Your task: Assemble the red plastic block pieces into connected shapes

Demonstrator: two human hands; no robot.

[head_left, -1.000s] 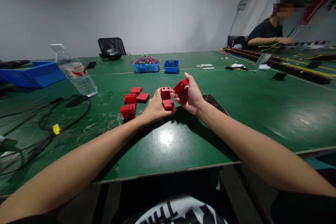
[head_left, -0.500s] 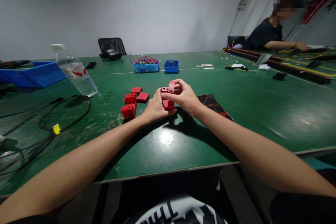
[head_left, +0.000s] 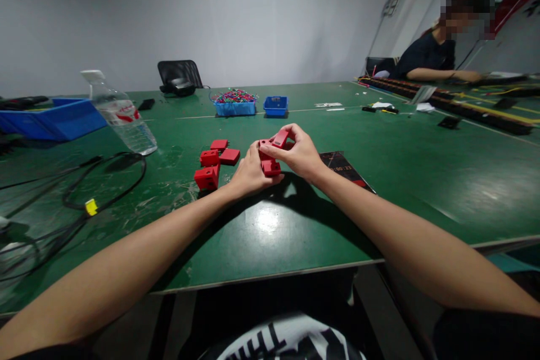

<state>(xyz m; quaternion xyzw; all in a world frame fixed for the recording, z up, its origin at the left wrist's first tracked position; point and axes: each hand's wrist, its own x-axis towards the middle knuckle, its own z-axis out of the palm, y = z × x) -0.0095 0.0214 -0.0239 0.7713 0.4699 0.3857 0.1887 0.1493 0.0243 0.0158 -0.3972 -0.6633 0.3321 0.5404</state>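
My left hand (head_left: 248, 172) is closed around a red block with holes (head_left: 270, 167), just above the green table. Between the thumb and fingers of my right hand (head_left: 302, 153) is a smaller red piece (head_left: 280, 138), tilted and held against or close to the upper end of that block. Fingers hide parts of both pieces, so whether they touch is unclear. Left of my hands lie several more red pieces: a block with holes (head_left: 206, 179), another holed block (head_left: 210, 158), a flat red piece (head_left: 230, 157) and a second flat piece (head_left: 219, 145).
A phone (head_left: 346, 170) showing a timer lies beside my right wrist. Farther back stand a blue bin of colourful small parts (head_left: 235, 108) and a small blue bin (head_left: 275, 107). A water bottle (head_left: 126, 118) and black cables (head_left: 80, 219) are on the left. A co-worker (head_left: 430, 56) sits far right.
The small red piece in my right hand has turned from upright to slanting and shifted slightly right. My left hand keeps its place. The co-worker's hand has moved a little left.
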